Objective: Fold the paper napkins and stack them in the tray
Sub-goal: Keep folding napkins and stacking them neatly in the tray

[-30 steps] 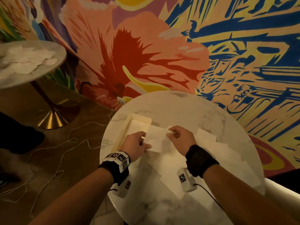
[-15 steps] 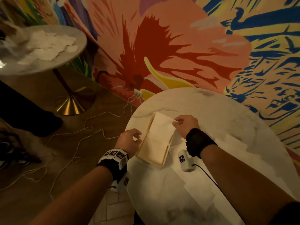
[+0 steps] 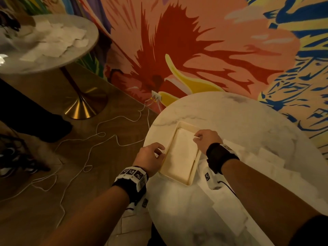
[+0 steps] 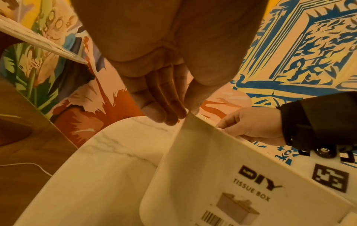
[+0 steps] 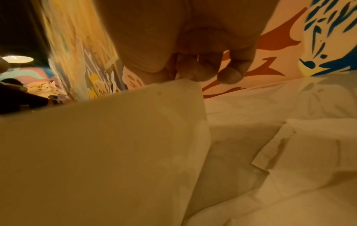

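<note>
Folded napkin lies flat inside the tray on the marble surface. Our right hand pinches its far corner, apparently to square it with the walls, while our left hand pinches the tray's left rim, likely to steady it.

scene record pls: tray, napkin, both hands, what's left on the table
tray: on the round marble table, near its left edge
folded napkin: lies flat inside the tray
left hand: at the tray's left rim, thumb and fingers either side of it
right hand: over the tray's right rim, fingers curled, apparently pinching the napkin's edge
loose napkins: spread on the table right of the tray, not yet stacked
second table: far left, more napkins on it
</note>
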Available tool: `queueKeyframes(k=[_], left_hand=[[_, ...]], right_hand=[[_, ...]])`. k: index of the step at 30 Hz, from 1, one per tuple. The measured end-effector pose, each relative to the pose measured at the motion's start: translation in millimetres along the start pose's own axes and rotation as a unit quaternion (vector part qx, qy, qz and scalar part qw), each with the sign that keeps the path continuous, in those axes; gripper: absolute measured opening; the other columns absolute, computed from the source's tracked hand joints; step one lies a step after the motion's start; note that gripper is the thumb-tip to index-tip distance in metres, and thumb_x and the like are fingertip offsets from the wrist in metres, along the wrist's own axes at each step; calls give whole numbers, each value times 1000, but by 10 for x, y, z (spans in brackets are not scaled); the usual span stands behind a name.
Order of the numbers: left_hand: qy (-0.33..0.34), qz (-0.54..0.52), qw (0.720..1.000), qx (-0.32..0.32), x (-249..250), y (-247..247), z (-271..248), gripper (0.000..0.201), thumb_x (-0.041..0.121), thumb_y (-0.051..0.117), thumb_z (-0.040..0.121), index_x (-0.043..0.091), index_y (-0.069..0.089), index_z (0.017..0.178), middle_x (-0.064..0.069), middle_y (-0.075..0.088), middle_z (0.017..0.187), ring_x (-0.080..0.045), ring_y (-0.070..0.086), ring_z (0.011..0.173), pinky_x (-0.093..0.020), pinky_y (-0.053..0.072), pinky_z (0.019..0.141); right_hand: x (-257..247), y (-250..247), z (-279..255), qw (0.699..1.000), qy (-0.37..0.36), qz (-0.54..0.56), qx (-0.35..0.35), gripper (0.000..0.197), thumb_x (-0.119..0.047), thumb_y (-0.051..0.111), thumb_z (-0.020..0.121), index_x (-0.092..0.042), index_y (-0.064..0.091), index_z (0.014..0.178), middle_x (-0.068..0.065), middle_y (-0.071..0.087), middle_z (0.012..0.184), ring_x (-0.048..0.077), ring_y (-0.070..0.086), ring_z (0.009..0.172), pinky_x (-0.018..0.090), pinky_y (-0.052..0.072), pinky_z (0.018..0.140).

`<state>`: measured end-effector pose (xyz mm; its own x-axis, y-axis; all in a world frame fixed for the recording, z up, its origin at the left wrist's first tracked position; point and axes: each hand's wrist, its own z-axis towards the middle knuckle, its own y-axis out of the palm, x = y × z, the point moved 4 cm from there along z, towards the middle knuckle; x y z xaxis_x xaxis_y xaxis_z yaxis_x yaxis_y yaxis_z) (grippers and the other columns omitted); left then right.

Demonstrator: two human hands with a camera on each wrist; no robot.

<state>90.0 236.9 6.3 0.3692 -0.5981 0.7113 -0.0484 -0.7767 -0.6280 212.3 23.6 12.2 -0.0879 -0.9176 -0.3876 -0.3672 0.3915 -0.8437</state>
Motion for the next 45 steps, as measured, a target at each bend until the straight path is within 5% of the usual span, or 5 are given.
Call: queueKeyframes(k=[7, 16, 24, 38, 45], left_hand=[[10, 5, 1000, -5, -19, 2, 18, 16, 29, 66, 91, 34, 65, 107, 17, 67, 92, -4, 63, 83, -27, 54, 80], [12, 8, 1000, -5, -10, 23, 17, 15, 29, 64, 92, 34, 65, 107, 18, 66, 90, -3, 63, 80, -25, 55, 76], [17, 21, 1000, -11, -19, 16, 11, 16, 31, 63, 94, 34, 65, 110, 16, 67, 95, -5, 64, 84, -26, 55, 79], [19, 25, 999, -14, -28, 30, 23, 18, 29, 62, 94, 33, 64, 112, 16, 67, 96, -7, 64, 84, -29, 57, 81], [13, 40, 999, -13, 16, 18, 9, 18, 26, 63, 94, 33, 64, 110, 16, 67, 93, -10, 65, 86, -32, 57, 82]], right_hand=[[-31, -79, -47, 998, -30, -47, -6, 52, -34, 66, 91, -20, 53, 139, 5, 58, 135, 25, 56, 120, 37, 46, 103], [-396, 253, -231, 965, -179, -181, -60, 52, -37, 61, 93, -22, 47, 141, 4, 43, 145, 25, 38, 132, 39, 36, 110], [-407, 495, -97, 950, -136, -260, -108, 69, -39, 64, 90, -19, 31, 147, 12, 19, 157, 35, 27, 140, 47, 32, 112], [-378, 538, -29, 951, -142, -246, -125, 51, -35, 45, 102, -25, 32, 150, 12, 24, 155, 37, 28, 139, 48, 30, 113], [-399, 557, 7, 945, -151, -262, -123, 53, -24, 55, 98, -27, 36, 147, 12, 32, 147, 35, 38, 131, 44, 39, 107]])
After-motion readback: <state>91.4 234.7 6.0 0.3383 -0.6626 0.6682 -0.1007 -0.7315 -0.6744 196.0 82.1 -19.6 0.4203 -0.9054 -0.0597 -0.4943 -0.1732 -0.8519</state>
